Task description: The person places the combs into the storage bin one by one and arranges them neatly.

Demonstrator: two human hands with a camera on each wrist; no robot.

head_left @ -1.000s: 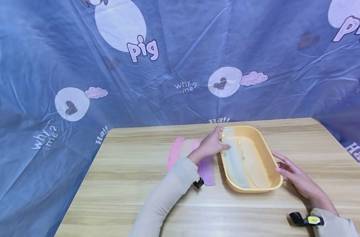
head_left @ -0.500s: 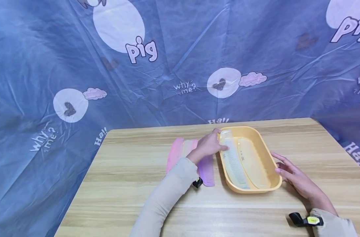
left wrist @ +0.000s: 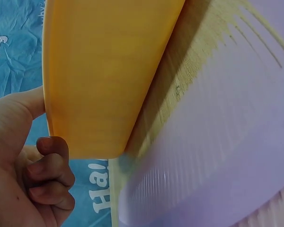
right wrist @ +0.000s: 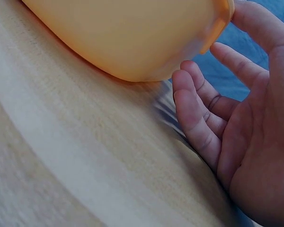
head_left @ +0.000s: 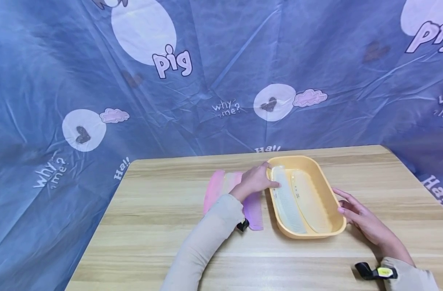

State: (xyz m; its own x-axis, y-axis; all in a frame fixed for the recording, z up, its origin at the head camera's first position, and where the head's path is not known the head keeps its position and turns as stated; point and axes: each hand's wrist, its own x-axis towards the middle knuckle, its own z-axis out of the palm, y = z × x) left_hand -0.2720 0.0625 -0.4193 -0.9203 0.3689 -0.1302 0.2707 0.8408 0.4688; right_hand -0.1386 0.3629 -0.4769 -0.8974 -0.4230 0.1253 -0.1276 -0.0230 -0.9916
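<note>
Left hand [head_left: 255, 180] pinches a comb [head_left: 289, 206] in the tray [head_left: 322, 182] (relaxed right hand [head_left: 363, 220] against it).

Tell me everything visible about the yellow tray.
The yellow tray is a rounded rectangle with raised walls and a narrow rim, and looks like smooth plastic. It is on the wooden table, opening upward, its long sides slanting in the head view; whether its base lies fully flat is unclear. Inside are at least two pale combs: a bluish one along the left wall, a yellowish one beside it. The left hand grips its left rim; the right hand touches its right side.
</note>
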